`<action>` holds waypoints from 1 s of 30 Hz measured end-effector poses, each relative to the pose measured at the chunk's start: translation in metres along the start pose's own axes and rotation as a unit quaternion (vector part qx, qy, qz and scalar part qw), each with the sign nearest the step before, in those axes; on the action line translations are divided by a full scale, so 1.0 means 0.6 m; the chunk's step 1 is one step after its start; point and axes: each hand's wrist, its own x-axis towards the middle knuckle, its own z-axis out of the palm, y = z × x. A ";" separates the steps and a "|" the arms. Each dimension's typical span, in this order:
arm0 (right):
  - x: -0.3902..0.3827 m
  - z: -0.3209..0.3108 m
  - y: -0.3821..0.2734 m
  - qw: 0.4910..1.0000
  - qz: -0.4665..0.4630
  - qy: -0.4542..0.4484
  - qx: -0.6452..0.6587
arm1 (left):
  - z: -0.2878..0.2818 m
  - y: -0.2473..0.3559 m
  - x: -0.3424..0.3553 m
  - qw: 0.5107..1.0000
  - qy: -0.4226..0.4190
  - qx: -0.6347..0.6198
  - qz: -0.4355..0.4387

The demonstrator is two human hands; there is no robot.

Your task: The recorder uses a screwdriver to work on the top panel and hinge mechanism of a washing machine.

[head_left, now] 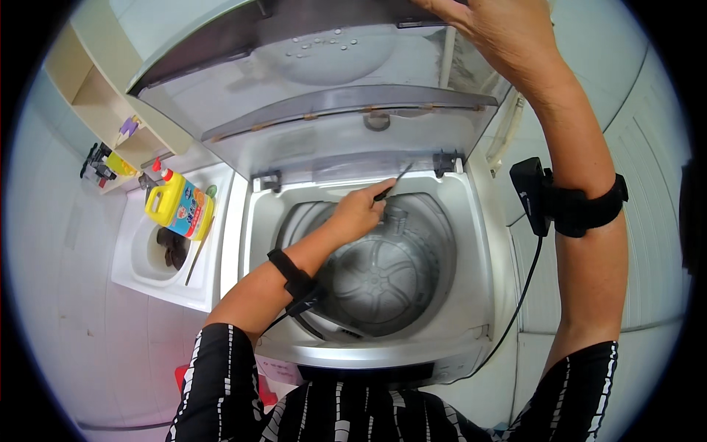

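Observation:
A top-load washing machine (pixel 482 295) stands in front of me with its lid raised, showing the ribbed round bottom of its metal drum (pixel 379 276). My left hand (pixel 359 214) is closed around a slim tool with a black handle and thin grey shaft (pixel 402 175). Its tip points up and right, close to the hinge edge at the drum's back; I cannot tell its exact kind. At the top right, my right hand (pixel 508 33) grips the upper edge of the folding see-through lid (pixel 324 132). Some of its fingers lie beyond the frame.
To the left, a white sink (pixel 125 254) has a yellow cleaner bottle with a red spray top (pixel 177 202) on its rim and dark cloth-like items (pixel 171 247) in its basin. A beige shelf (pixel 96 81) rises behind. Water drops cling to the lid. A black cable (pixel 524 302) hangs from my right armband.

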 end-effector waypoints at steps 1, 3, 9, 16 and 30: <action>0.001 0.001 0.000 1.000 -0.003 0.002 0.006 | 0.002 0.005 0.001 1.000 0.008 -0.005 -0.007; 0.000 0.003 -0.001 1.000 -0.005 0.004 0.011 | 0.019 0.011 0.010 0.999 -0.001 -0.029 -0.016; -0.009 -0.012 0.000 0.999 -0.024 0.025 0.009 | 0.036 -0.010 0.020 0.999 0.013 -0.048 0.007; -0.011 -0.015 -0.011 1.000 -0.003 0.001 -0.007 | 0.042 0.034 0.015 0.997 -0.010 -0.055 -0.049; -0.015 -0.003 0.002 0.998 -0.028 0.047 0.035 | 0.062 0.053 -0.019 0.916 0.015 -0.349 -0.196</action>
